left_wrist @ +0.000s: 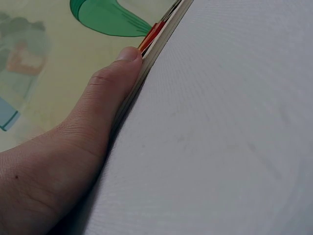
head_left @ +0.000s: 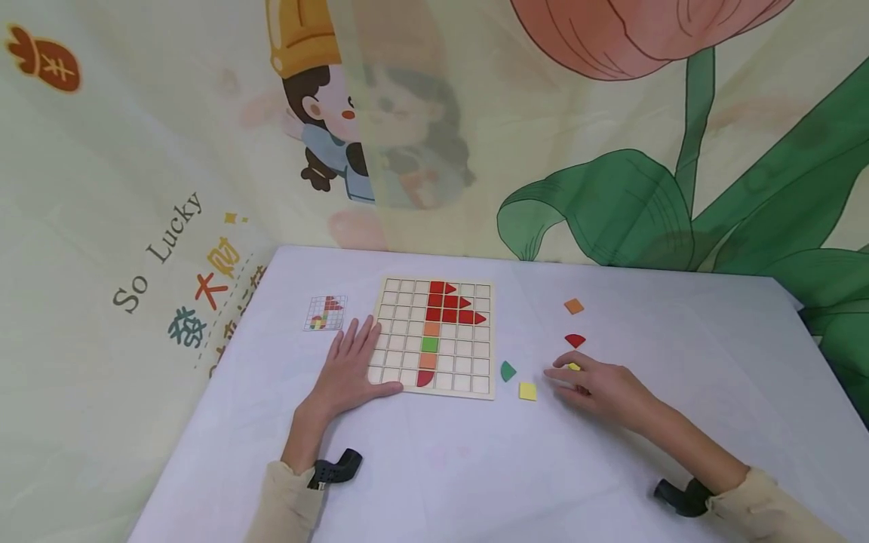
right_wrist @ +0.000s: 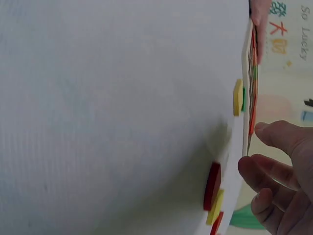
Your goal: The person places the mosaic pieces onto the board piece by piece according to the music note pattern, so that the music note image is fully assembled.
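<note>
My left hand (head_left: 346,379) lies with fingers spread along the left edge of a wooden grid board (head_left: 468,377), its thumb (left_wrist: 105,98) against the near corner. In the grid, red squares and triangles (head_left: 446,301) sit at the top. Below them run an orange square (head_left: 431,329), a green square (head_left: 429,345), another orange square (head_left: 427,360) and a red curved piece (head_left: 425,378). My right hand (head_left: 606,388) is over the table right of the board, fingers loosely bent and holding nothing. Under it a yellow piece (head_left: 574,366) partly shows; a dark red piece (right_wrist: 212,186) appears in the right wrist view.
A small pattern card (head_left: 326,313) lies left of the board. Between board and right hand are a green quarter-round piece (head_left: 508,371) and a yellow square (head_left: 527,391). Beyond the right hand lie a red quarter-round piece (head_left: 575,341) and an orange square (head_left: 573,306). A printed cloth hangs behind.
</note>
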The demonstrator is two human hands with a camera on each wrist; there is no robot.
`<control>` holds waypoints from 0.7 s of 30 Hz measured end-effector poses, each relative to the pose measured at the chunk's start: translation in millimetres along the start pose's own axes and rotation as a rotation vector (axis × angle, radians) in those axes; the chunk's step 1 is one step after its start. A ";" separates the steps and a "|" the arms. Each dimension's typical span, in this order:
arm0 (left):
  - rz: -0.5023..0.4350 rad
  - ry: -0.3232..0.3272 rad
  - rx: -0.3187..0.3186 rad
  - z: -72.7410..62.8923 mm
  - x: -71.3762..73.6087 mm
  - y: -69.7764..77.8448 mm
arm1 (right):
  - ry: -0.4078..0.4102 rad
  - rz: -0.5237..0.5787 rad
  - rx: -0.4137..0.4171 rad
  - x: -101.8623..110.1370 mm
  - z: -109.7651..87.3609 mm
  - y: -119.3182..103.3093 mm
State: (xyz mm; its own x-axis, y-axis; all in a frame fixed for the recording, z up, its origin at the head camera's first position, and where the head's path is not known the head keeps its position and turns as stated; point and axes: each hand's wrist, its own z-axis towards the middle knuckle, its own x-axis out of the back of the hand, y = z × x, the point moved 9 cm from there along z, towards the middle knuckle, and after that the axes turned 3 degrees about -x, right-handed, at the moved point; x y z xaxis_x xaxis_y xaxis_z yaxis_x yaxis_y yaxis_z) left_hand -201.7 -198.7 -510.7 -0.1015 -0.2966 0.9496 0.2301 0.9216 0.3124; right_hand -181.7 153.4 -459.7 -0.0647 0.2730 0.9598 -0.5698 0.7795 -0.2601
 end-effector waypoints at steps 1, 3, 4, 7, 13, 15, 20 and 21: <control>0.002 0.000 0.001 0.2 -0.1 -0.4 | 0.000 0.000 0.025 -1.5 0.6 -4.6; 0.004 -0.002 0.003 0.4 -0.5 -1.1 | -0.007 0.008 0.067 -5.9 2.0 -12.9; 0.002 -0.002 0.003 0.5 -0.7 -1.3 | -0.015 0.011 0.086 -8.8 2.8 -16.7; 0.002 -0.003 0.004 0.7 -1.5 -1.6 | -0.033 0.015 0.126 -18.6 4.9 -24.9; 0.002 0.010 -0.002 1.5 -2.1 -0.4 | 0.009 0.004 0.135 -26.3 8.1 -31.8; -0.002 0.006 0.002 1.6 -2.6 -0.3 | 0.021 -0.009 0.134 -26.0 8.9 -33.2; -0.006 -0.001 0.007 0.5 -3.0 -1.8 | 0.106 0.007 0.159 -12.2 16.0 -40.1; -0.005 -0.001 0.011 -0.1 -2.7 -2.5 | 0.128 0.014 0.173 -8.6 19.0 -42.9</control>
State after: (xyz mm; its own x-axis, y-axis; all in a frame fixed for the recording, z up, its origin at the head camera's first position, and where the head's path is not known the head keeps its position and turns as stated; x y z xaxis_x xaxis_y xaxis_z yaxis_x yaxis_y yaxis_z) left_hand -201.9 -200.3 -514.1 -0.1034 -0.3007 0.9481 0.2195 0.9228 0.3166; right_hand -172.3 106.9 -454.8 0.0249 0.3607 0.9324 -0.7026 0.6697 -0.2404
